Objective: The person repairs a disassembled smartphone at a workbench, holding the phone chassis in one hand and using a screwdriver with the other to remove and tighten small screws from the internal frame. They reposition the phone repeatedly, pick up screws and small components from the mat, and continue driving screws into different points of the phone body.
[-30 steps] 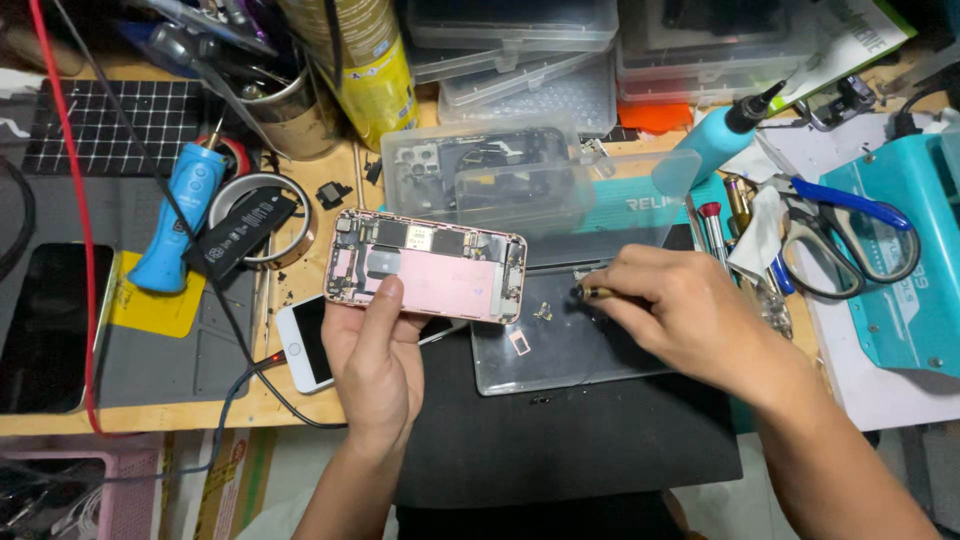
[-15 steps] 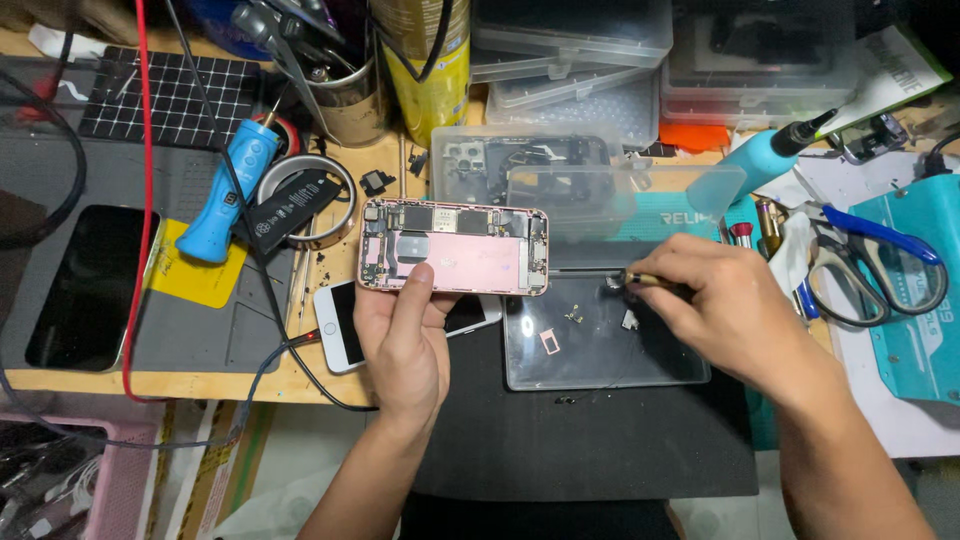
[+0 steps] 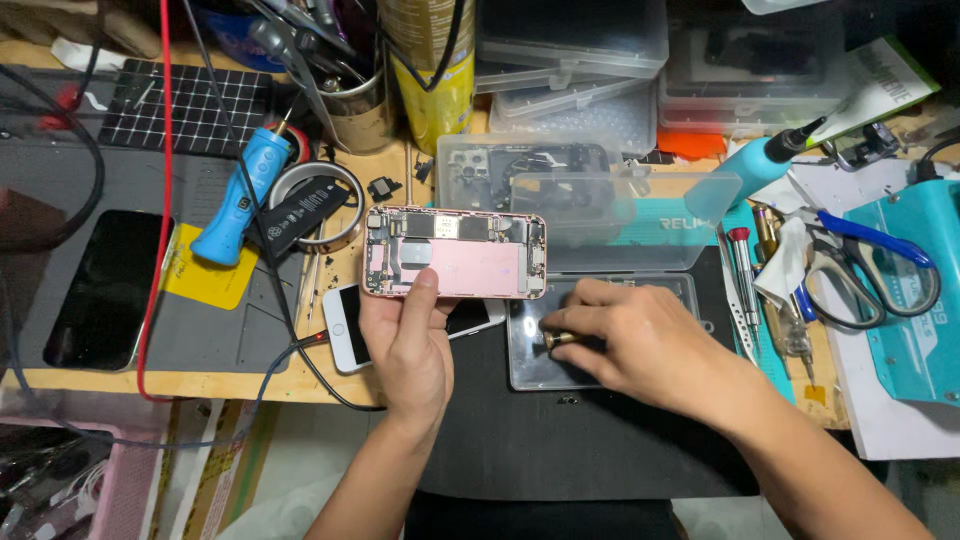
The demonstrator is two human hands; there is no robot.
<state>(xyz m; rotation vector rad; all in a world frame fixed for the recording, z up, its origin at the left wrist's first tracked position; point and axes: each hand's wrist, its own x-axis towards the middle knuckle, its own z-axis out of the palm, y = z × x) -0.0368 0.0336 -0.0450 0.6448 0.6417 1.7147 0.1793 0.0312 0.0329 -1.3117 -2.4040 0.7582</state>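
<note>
Left hand: forearm rising from below, thumb and fingers gripping the opened pink phone by its lower edge, held level.
Right hand: curled, knuckles up, fingertips pinching a small screwdriver over the clear tray beneath.

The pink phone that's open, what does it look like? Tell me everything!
The opened phone is a flat, rose-pink metal shell with rounded corners and no screen on it. Inside you can see small dark and silvery parts at the left end and along the top, and a bare pink panel in the middle. It is held lengthwise above the desk, its open side facing up. The left hand holds it from below, thumb pressed on the inside near the lower edge.
</note>
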